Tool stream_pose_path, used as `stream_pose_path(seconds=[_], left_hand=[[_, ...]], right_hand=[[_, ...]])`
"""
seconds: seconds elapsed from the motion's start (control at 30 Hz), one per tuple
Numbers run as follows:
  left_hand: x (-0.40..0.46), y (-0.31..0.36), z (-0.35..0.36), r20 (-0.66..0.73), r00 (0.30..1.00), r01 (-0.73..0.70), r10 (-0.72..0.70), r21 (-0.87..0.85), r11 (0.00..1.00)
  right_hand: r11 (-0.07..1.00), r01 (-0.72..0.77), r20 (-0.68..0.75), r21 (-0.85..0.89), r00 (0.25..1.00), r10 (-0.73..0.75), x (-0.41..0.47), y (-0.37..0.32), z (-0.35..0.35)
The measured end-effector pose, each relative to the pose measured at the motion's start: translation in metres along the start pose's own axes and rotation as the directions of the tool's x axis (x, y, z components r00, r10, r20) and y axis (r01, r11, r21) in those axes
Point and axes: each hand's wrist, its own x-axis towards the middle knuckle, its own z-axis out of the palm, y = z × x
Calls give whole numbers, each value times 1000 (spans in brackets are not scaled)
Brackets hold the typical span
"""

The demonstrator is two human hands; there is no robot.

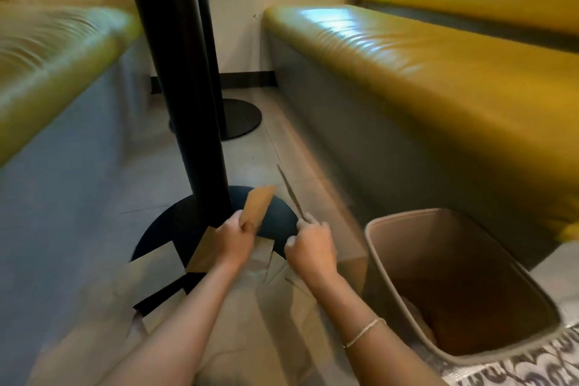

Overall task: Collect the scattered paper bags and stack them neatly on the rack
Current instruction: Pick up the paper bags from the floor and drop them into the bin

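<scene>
Several flat brown paper bags (150, 273) lie scattered on the floor around the black round base (279, 222) of a table post. My left hand (235, 240) grips a small brown paper bag (258, 205) by its lower end, held up over the base. My right hand (311, 247) pinches another paper bag (289, 191), seen edge-on as a thin strip pointing up and away. A larger paper bag (269, 316) lies on the floor under both forearms. No rack is in view.
A tan plastic bin (380, 238) stands open at the right, something brown inside. Yellow bench seats (438, 72) flank the narrow floor on both sides. Two black table posts (185, 72) rise ahead, the far one on its own round base (241, 117).
</scene>
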Motion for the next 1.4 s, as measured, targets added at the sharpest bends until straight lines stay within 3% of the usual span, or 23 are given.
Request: stream_pose_path(seconds=[0.13, 0.3, 0.37, 0.47, 0.6, 0.73, 0.87, 1.0, 1.13, 1.3, 1.4], left_hand=[[9, 53, -14, -74, 997, -9, -5, -180, 984], [-3, 122, -24, -86, 996, -62, 34, -358, 932], [-13, 144, -23, -57, 997, -77, 59, -407, 910], [-29, 167, -17, 40, 995, -66, 91, -426, 902], [-54, 178, -1, 131, 972, -125, 197, -424, 897], [-76, 182, 17, 232, 940, -147, 251, -388, 910], [-90, 182, 39, 330, 903, -131, 276, -400, 907], [-100, 183, 66, 465, 850, -16, 247, -446, 895], [-112, 174, 83, 515, 768, -197, 381, -376, 905], [-105, 146, 64, 323, 871, -161, 370, -523, 837], [-76, 94, 50, 154, 973, -93, 172, -421, 902]], right_hand=[[999, 22, -156, 46, 988, -14, -22, -20, -81], [997, 77, -453, -3, 889, -70, -57, -6, -199], [995, 11, -467, -96, 883, -55, -66, 12, -233], [957, -154, -315, -246, 947, 71, -76, 42, -258], [869, -225, -135, -441, 974, 184, -77, 74, -245], [901, -191, -73, -389, 982, 176, -77, 100, -208], [952, -205, -261, -229, 955, 142, -77, 107, -207], [977, -183, -519, -112, 849, 100, -77, 96, -221], [990, -116, -590, -86, 806, 43, -80, 80, -218], [993, 76, -518, -86, 848, -109, -80, 56, -165], [942, 303, -371, -147, 865, -337, -77, 40, -110]])
